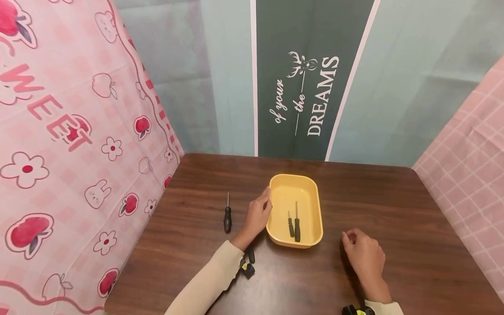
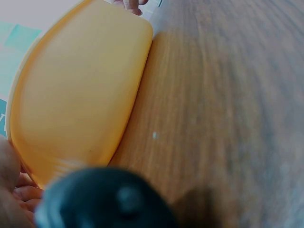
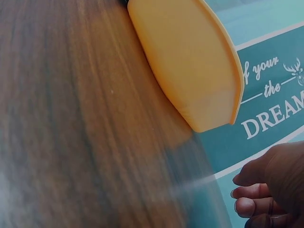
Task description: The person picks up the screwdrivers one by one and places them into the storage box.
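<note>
A yellow rectangular tray (image 1: 319,210) sits on the table, two black-handled screwdrivers lying inside: a longer screwdriver (image 1: 297,229) and a shorter screwdriver (image 1: 291,228). My left hand (image 1: 257,214) rests its fingers against the tray's left outer side, close to the rim. In the left wrist view, part of that hand (image 2: 12,185) shows beside the tray wall (image 2: 80,85). A third screwdriver (image 1: 227,219) with a dark handle lies left of that hand, shaft pointing away. My right hand (image 1: 365,256) stays apart from the tray, to its right, fingers loosely curled around nothing.
The brown wooden table (image 1: 393,201) reaches back to a green and teal wall cloth (image 1: 291,144) with white lettering. Pink printed cloth (image 1: 130,175) hangs along the left side, pink checked cloth (image 1: 472,131) on the right. Each wrist wears a black device (image 1: 247,267).
</note>
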Available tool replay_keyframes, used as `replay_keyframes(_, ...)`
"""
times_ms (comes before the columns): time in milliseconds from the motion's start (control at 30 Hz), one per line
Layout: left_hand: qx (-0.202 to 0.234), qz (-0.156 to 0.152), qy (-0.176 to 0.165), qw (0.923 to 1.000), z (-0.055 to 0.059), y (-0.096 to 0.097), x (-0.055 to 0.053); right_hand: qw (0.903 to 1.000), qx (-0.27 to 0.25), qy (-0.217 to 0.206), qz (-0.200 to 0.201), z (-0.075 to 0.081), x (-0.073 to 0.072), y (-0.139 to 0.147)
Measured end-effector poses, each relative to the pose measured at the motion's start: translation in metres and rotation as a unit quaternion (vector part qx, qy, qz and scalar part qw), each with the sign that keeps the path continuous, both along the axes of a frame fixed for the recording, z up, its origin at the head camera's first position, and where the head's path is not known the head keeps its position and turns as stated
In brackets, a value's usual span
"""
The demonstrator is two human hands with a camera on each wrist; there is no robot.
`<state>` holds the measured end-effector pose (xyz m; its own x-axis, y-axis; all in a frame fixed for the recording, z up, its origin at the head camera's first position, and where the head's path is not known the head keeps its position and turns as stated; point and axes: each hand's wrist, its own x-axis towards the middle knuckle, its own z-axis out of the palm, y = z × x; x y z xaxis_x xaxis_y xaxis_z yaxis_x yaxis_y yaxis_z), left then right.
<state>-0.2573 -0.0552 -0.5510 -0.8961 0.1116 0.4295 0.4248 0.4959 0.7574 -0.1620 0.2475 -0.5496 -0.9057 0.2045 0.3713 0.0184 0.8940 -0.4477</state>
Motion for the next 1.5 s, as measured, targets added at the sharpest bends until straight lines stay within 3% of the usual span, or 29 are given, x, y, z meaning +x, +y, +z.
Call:
replay_keyframes(333,0.002,0.002,0.012,0.9999,0.000,0.001,-0.004,1.0000,0.000,-0.001,-0.008,-0.001,-0.001,0.005)
replay_keyframes(567,-0.002,0.000,0.004,1.0000,0.000,0.000,-0.005,0.9999,-0.002,0.006,-0.013,-0.002,0.001,0.009)
replay_keyframes(1000,-0.006,-0.002,-0.009,0.9999,-0.002,0.001,-0.003,0.9995,-0.003,-0.020,-0.024,-0.005,0.012,0.013)
replay_keyframes(1267,0.001,-0.004,-0.022,0.9998,-0.001,0.000,-0.003,0.9994,-0.001,-0.022,-0.026,-0.009,0.012,0.016)
replay_keyframes(1500,0.003,-0.004,-0.013,0.9999,0.002,-0.001,-0.007,0.9994,-0.004,-0.028,-0.021,-0.007,0.009,0.017)
